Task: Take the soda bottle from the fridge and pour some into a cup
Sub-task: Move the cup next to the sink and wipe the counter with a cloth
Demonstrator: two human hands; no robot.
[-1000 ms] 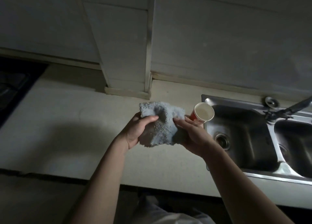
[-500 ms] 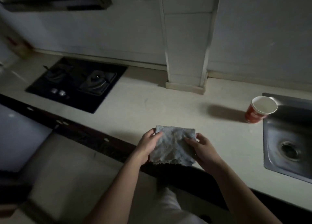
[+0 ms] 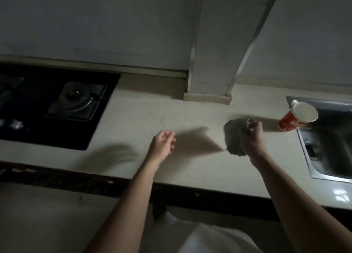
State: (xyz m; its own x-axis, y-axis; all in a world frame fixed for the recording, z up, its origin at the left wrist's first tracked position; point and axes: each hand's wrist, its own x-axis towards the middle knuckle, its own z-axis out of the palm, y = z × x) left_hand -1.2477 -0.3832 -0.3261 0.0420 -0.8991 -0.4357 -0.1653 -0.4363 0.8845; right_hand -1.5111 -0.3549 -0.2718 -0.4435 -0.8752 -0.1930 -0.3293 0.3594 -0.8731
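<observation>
A red paper cup (image 3: 297, 117) with a white inside stands upright on the pale countertop (image 3: 190, 167), right beside the sink's left rim. My right hand (image 3: 252, 138) is closed on a bunched grey cloth (image 3: 233, 136) held just above the counter, left of the cup. My left hand (image 3: 162, 143) hovers over the middle of the counter with fingers loosely apart and nothing in it. No soda bottle or fridge is in view.
A steel sink (image 3: 304, 149) is set into the counter at the right. A black gas hob (image 3: 76, 104) fills the left side. A boxed wall column (image 3: 209, 92) meets the counter at the back. The counter's dark front edge runs below my arms.
My left hand has let go of the cloth and moved left. My right hand alone now holds the cloth, bunched up and carried right toward the cup. The view shifted.
</observation>
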